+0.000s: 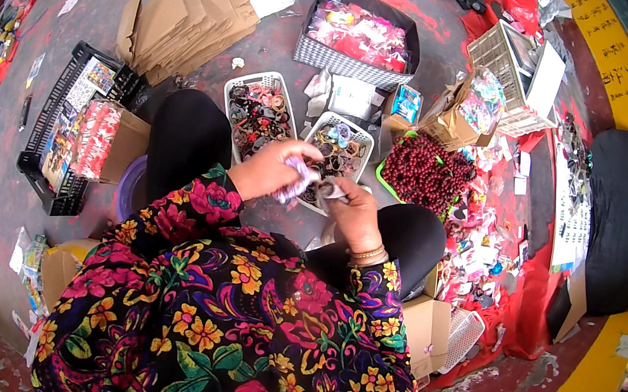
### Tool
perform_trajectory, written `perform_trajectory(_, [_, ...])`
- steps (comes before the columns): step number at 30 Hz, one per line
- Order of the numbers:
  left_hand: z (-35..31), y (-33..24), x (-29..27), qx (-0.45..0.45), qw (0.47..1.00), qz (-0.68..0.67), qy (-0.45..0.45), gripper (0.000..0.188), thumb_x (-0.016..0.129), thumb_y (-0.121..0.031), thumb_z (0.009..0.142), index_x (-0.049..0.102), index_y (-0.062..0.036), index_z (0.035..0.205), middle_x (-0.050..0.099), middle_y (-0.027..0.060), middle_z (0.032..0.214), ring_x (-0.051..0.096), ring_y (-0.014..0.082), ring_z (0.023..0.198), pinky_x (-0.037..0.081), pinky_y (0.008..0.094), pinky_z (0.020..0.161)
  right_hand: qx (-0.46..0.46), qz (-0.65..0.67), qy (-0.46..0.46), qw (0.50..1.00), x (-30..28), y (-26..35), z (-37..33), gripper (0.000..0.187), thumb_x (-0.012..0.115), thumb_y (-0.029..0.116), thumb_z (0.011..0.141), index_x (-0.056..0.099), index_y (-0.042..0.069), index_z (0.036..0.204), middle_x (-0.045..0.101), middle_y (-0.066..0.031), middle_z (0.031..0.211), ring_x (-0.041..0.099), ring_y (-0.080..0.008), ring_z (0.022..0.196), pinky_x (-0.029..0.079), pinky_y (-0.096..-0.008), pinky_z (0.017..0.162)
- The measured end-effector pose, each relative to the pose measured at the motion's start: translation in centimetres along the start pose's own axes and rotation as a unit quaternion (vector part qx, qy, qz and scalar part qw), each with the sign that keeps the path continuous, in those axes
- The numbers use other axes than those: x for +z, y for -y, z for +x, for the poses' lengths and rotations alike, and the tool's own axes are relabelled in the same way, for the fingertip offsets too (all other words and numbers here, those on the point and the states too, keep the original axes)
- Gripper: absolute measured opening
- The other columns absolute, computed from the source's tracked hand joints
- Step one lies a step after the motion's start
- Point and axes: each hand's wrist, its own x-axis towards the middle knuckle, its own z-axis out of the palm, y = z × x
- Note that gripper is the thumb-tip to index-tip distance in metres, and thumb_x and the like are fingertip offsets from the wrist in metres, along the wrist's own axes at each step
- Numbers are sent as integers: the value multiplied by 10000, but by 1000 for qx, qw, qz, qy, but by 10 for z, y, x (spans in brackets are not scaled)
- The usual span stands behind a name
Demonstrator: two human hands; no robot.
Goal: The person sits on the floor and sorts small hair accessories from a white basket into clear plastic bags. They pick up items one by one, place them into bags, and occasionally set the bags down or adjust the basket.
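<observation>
My left hand (267, 167) is closed on a purple and white fabric band, perhaps a scrunchie (299, 181). Close beside it, my right hand (357, 218) pinches a small pale grey piece (329, 191), blurred and too small to name. Both hands are over the near part of a white plastic basket (370, 146) that holds mixed hair ties (340, 139). Just left of it stands a second white basket (229, 117), filled with dark and red hair ties (260, 112). My hands partly cover the nearer basket.
Dark red beads (427, 173) fill a green tray at the right. Beyond the baskets sits a patterned bin (336, 61) of pink packets. Folded cardboard (189, 21) lies far left, near a black crate (43, 176). Loose small goods (479, 249) cover red cloth on the right.
</observation>
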Motion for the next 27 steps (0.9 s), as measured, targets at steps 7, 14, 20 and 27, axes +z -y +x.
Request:
perform_trajectory(7, [1,1,1,129,936,319,79,191,608,-89,708,580,-24,885,608,102,737,597,197,674,447,296,617,15,-128,60,990,3,11,-3,204,561,-33,729,611,18,920,594,-3,722,531,-63,681,438,-215,628])
perform_trajectory(14, [-1,-3,-7,103,919,358,131,151,616,-117,674,590,-33,796,586,114,677,585,236,637,440,312,592,-5,-60,106,993,3,19,-5,272,531,-92,696,584,2,945,582,-32,775,548,-93,694,456,-236,657])
perform_trajectory(20, [-16,-27,-18,40,970,179,161,41,574,3,741,593,-1,777,581,33,650,555,116,583,430,236,535,-122,-127,129,976,1,13,-4,259,602,-59,641,592,34,883,541,-71,776,557,-193,718,440,-264,652])
perform_trajectory(27, [-24,0,-15,-45,928,-368,38,26,544,-11,776,552,-17,752,496,58,590,483,161,441,392,269,405,18,24,121,992,-1,29,-6,76,591,44,813,605,18,882,523,45,726,482,-41,655,408,-196,588])
